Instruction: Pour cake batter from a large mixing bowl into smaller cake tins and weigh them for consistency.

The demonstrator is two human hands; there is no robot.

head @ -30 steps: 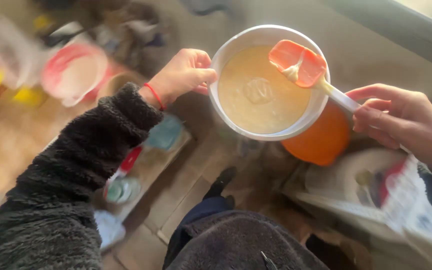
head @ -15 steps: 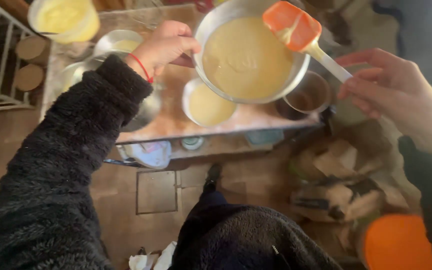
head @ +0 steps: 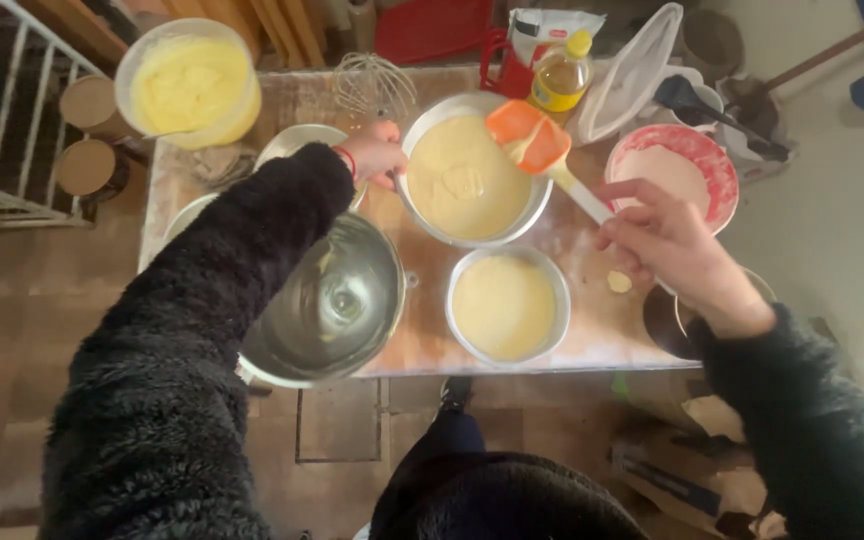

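The orange spatula [head: 530, 140] lies slanted over the far-right rim of the batter-filled round pan [head: 472, 180], blade up and away, white handle running down-right into the right hand [head: 667, 240], whose fingers are closed around it. The left hand [head: 377, 155] is clamped on that pan's left rim. Batter looks already portioned: a smaller filled pan [head: 507, 305] sits just nearer, the steel mixing bowl [head: 327, 300] left of it looks scraped out, so smoothing seems to remain.

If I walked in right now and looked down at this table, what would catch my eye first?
Most likely the round pan of pale batter at the table's middle, gripped at its rim by the left hand, while the right hand holds an orange spatula over it. Just below sits a smaller batter-filled pan, with a big empty steel bowl to its left.
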